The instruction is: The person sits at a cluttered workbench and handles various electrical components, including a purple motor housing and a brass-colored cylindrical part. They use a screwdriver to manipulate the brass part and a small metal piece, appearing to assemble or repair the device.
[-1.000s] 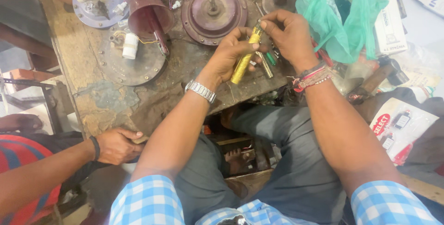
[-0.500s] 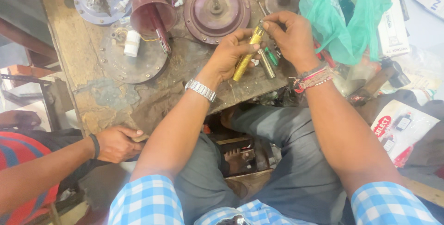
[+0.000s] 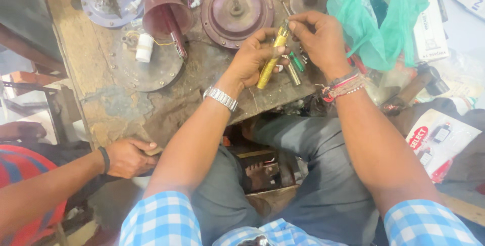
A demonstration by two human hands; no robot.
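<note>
Both hands are up at the far edge of the counter (image 3: pixel 126 109), working on one thing: a yellow-handled screwdriver (image 3: pixel 270 59). The left hand (image 3: pixel 252 61) has its fingers curled shut round the yellow handle, holding it slanted, tip end pointing away towards the right hand. The right hand (image 3: pixel 321 39) pinches the top of the tool between thumb and fingertips, closed on the metal end just where it leaves the handle. What exactly sits at that tip is too small to tell.

Just under the hands lie two more screwdrivers on the counter, one with a green handle (image 3: pixel 297 61) and a darker one (image 3: pixel 292 73), neither touched. Beyond the left hand sits a round maroon motor cover (image 3: pixel 237 6) with its shaft standing up in the middle, and beside it a maroon cup-shaped part (image 3: pixel 164 16). A grey round plate (image 3: pixel 146 66) carries a small white cylinder (image 3: pixel 144 47) with thin wires. A green plastic bag (image 3: pixel 374 16) is bunched up just beyond the right hand.

How far along? My read: the fan parts lie apart and open on the counter, so the dismantling looks done, while the tool itself is being held in both hands off the work, not set against any screw; whatever fitting or tightening is meant looks not yet begun.

Lower left, another person's hand (image 3: pixel 126 157), with a dark band at the wrist, grips the near corner of the counter
</note>
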